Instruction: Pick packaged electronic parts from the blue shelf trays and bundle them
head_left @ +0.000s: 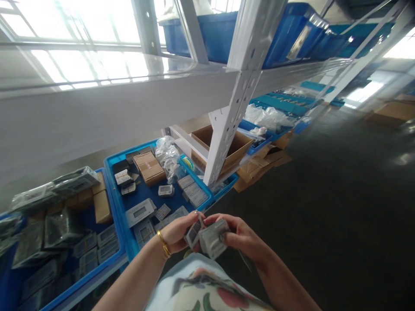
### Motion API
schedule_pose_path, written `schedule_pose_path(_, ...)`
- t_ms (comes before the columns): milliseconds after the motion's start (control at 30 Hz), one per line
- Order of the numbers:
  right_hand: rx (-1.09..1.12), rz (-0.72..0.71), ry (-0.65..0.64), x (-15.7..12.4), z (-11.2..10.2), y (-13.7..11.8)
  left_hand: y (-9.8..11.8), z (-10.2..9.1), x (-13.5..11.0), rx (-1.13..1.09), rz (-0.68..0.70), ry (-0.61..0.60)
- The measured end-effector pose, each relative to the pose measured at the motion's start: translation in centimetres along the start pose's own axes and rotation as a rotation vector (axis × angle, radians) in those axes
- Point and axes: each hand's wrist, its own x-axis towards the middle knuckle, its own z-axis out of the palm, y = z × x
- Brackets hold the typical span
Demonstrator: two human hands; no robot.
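In front of my body, my left hand, with a gold bracelet at the wrist, is closed on a small pale panel that has a dark window. Close beside it, my right hand grips a stack of pale grey plastic panels, its thumb across the top face. The two handfuls are side by side and seem to touch. Beyond my left hand, a blue tray holds several flat pale panels, some banded bundles, a brown cardboard stack and a clear plastic bag.
Another blue tray, at the left, holds wrapped bundles. A white shelf post rises just ahead, under a shelf beam with blue bins above. Behind the post stands a cardboard box. Dark floor lies right.
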Motion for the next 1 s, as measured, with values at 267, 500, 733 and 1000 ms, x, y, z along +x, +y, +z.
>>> schedule_pose_path(267,-0.650,-0.082,0.292,0.0,1.3,-1.1,0.2,0.8,0.1,0.140,0.123,0.151)
schedule_pose_path(500,-0.960,-0.120,0.545,0.3,2.4,-0.4,0.1,1.8,0.4,0.299,0.229,0.262)
schedule_pose_path(733,-1.081,-0.290,0.717,0.5,2.6,0.6,-1.1,1.6,1.1,0.302,0.250,0.283)
schedule_pose_path(1000,-1.277,-0.526,0.798,1.2,3.2,2.4,-2.3,3.4,2.5,0.130,0.309,0.364)
